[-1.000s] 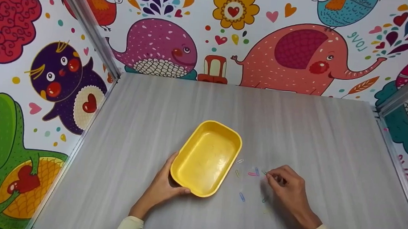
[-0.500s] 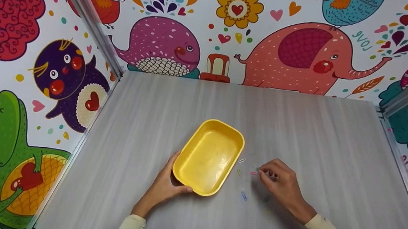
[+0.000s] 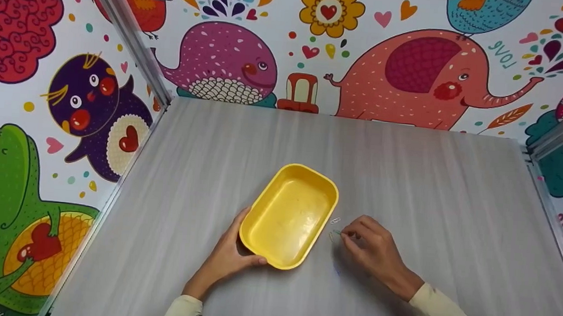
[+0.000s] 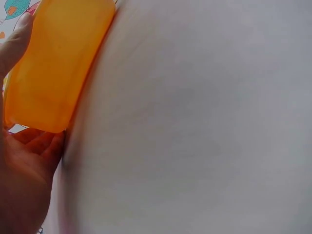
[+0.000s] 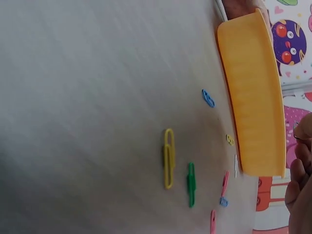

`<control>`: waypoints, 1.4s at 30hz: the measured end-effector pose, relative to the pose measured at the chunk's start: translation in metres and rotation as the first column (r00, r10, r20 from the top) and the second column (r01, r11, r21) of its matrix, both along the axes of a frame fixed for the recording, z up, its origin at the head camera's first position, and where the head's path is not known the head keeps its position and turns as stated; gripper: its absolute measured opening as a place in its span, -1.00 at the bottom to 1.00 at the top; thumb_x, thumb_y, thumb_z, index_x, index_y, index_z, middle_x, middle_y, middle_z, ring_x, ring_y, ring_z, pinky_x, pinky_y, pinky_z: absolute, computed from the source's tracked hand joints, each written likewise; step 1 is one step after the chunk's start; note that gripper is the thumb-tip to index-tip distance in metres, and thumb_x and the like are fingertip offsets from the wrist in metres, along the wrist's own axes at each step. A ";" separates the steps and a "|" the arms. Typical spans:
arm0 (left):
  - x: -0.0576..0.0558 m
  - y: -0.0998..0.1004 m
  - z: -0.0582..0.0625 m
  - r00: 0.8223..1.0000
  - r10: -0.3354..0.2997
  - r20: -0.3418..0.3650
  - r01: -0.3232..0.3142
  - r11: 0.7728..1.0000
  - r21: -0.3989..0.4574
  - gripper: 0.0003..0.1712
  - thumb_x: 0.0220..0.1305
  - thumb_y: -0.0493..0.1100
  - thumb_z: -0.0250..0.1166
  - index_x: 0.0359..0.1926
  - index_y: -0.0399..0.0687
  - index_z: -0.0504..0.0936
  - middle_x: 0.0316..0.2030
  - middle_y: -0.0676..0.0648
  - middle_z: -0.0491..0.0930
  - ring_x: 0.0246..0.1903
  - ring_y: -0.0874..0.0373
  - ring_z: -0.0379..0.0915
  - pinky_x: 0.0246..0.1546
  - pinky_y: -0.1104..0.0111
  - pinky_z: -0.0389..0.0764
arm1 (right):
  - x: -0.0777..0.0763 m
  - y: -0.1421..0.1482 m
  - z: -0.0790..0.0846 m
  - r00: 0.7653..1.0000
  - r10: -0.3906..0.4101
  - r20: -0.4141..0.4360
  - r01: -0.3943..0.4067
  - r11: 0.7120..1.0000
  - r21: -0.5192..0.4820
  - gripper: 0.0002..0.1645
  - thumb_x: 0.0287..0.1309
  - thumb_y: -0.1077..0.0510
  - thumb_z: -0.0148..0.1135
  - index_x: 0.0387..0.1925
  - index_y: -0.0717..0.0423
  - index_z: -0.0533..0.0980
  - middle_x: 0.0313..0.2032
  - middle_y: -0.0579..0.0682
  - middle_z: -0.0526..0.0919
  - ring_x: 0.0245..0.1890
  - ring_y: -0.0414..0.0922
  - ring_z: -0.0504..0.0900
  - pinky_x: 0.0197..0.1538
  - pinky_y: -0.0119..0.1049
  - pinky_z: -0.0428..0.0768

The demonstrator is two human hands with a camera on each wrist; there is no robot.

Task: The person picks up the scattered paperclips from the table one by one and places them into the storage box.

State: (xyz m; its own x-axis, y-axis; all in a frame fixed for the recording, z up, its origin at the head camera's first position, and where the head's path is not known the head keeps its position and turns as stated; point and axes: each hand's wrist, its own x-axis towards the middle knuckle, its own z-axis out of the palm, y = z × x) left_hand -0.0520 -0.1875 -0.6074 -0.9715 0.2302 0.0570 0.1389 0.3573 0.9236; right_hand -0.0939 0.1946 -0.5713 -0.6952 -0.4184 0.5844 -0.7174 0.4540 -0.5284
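A yellow plastic tray (image 3: 289, 214) sits on the table with nothing visible inside it. My left hand (image 3: 225, 261) grips its near left corner, thumb along the near end and fingers against the left side. To the right of the tray, my right hand (image 3: 379, 251) pinches a small green paper clip (image 3: 338, 232) between thumb and fingertips, just above the table. Close by lie a white paper clip (image 3: 335, 220) and a yellowish one. In the right wrist view, a yellow paper clip (image 5: 168, 158), a green one (image 5: 191, 184) and a blue one (image 5: 208, 98) lie loose.
The grey wood-grain table (image 3: 222, 148) extends around the tray. Panels with cartoon animals (image 3: 226, 63) border its back and sides, with metal edging (image 3: 130, 40) at the corners. Pink paper clips (image 5: 224, 183) also lie near the tray in the right wrist view.
My right hand has moved left toward the tray with the green paper clip in its fingers. My left hand keeps its hold on the tray, and the head view has shifted slightly.
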 end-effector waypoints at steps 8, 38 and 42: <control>0.000 -0.001 0.001 1.000 0.001 0.014 -0.001 1.000 -0.004 0.51 0.05 0.15 0.80 0.80 0.02 0.01 0.70 -0.15 0.18 0.65 -0.12 0.15 0.60 -0.26 0.11 | -0.008 -0.014 0.002 0.998 0.049 -0.025 -0.049 0.998 0.029 -0.92 0.44 0.19 0.49 -0.24 0.08 0.76 -0.23 -0.13 0.69 -0.25 -0.20 0.66 -0.13 -0.45 0.67; 0.001 -0.003 0.000 1.000 0.001 0.026 -0.001 1.000 -0.009 0.50 0.07 0.05 0.80 0.80 -0.04 0.00 0.71 -0.14 0.18 0.64 -0.08 0.17 0.64 -0.03 0.13 | -0.034 -0.061 0.012 0.982 0.175 -0.069 -0.160 0.969 0.190 -0.83 0.20 0.31 0.63 -0.25 0.06 0.77 -0.26 -0.07 0.69 -0.25 -0.12 0.61 -0.15 -0.18 0.67; -0.001 -0.002 0.001 1.000 0.000 0.025 0.000 1.000 -0.015 0.51 0.05 0.09 0.80 0.80 -0.05 0.00 0.71 -0.15 0.17 0.65 -0.10 0.15 0.62 -0.13 0.12 | -0.036 -0.066 0.013 0.984 0.178 -0.031 -0.166 0.958 0.236 -0.92 0.28 0.27 0.59 -0.27 0.06 0.78 -0.29 -0.08 0.68 -0.26 -0.11 0.58 -0.15 -0.18 0.65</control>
